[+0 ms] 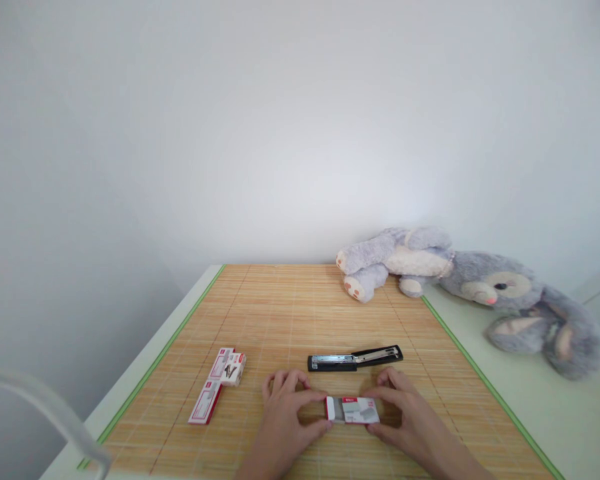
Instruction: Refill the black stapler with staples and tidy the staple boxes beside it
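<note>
A small red-and-white staple box lies on the mat between my hands, its left end drawn out so that grey staples show. My left hand pinches that left end between thumb and forefinger. At the opposite end, the thumb and fingers of my right hand grip the box's sides. Just beyond my hands lies a black stapler, folded wide open with its metal channel facing up.
Left of my hands, two red-and-white boxes lie end to end, with a smaller box picturing a stapler beside them. A bamboo mat covers much of the table. A grey plush rabbit lies at the back right; a pale curved bar crosses the lower left.
</note>
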`<state>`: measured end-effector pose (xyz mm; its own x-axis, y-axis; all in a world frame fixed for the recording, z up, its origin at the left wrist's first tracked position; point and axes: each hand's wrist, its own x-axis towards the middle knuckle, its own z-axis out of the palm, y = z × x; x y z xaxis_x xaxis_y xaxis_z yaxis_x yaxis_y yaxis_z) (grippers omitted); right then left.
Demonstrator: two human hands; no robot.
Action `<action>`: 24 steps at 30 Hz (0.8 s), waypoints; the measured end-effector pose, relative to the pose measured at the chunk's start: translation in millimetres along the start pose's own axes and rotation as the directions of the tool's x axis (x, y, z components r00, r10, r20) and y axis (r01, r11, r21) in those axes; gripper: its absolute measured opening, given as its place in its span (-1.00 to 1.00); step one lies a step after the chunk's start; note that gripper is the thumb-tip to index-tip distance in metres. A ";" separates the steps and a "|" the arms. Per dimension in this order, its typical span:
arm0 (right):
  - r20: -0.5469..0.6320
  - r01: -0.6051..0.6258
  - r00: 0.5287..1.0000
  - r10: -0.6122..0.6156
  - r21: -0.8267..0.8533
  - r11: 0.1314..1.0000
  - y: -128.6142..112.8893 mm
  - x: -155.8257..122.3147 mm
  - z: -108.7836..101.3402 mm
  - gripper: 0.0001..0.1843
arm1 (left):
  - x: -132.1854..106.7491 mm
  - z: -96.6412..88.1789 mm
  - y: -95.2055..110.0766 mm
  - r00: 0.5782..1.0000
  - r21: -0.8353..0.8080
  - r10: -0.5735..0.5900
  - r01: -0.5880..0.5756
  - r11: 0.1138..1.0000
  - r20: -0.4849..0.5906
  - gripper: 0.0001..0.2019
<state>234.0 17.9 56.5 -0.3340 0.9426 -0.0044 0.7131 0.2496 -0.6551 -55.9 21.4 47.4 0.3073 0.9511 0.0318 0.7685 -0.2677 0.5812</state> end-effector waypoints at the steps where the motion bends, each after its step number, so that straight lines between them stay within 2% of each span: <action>1: 0.001 0.001 1.000 -0.001 0.011 1.000 -3.2 1.1 1.8 -0.66 | 1.2 1.3 2.4 1.000 -0.002 0.006 -0.006 1.000 0.006 -0.61; 7: 0.004 0.007 1.000 -0.007 0.053 0.999 -16.2 6.8 10.2 -0.67 | 5.1 9.9 7.7 0.999 -0.001 0.041 -0.041 0.999 0.012 -0.60; 10: -0.012 0.018 1.000 -0.017 0.047 0.999 -18.0 5.6 9.3 -0.58 | 3.0 13.8 1.5 0.998 -0.018 0.062 -0.062 0.998 -0.014 -0.47; 12: -0.028 0.035 0.999 -0.034 0.051 0.998 -20.9 5.0 8.7 -0.51 | 3.0 15.5 -5.1 0.996 -0.034 0.058 -0.060 0.998 -0.061 -0.42; 16: -0.058 0.067 0.996 -0.065 0.048 0.997 -30.2 9.6 11.8 -0.65 | 14.8 15.7 -20.1 0.967 -0.017 -0.055 0.052 0.998 -0.249 -0.65; 18: -0.062 0.076 0.995 -0.074 0.023 0.997 -33.6 14.3 15.6 -0.72 | 26.7 14.2 -26.1 0.951 0.009 -0.064 0.070 0.997 -0.303 -0.51; 20: -0.062 0.087 0.994 -0.087 -0.008 0.996 -35.4 18.8 19.5 -0.77 | 39.8 11.8 -29.8 0.956 0.042 -0.023 0.037 0.998 -0.293 -0.37; 21: -0.061 0.095 0.993 -0.097 -0.022 0.995 -35.9 20.7 21.1 -0.79 | 45.9 10.4 -30.6 0.962 0.057 -0.001 0.017 0.998 -0.273 -0.39; 24: -0.066 0.133 0.989 -0.136 -0.038 0.990 -36.8 24.6 22.9 -0.85 | 58.1 6.2 -29.0 0.978 0.068 0.029 -0.015 0.998 -0.205 -0.62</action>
<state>185.4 26.8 63.2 -0.3862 0.9126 0.1344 0.6852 0.3814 -0.6205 -56.9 83.5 27.3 0.2080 0.9544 0.2141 0.8000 -0.2920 0.5242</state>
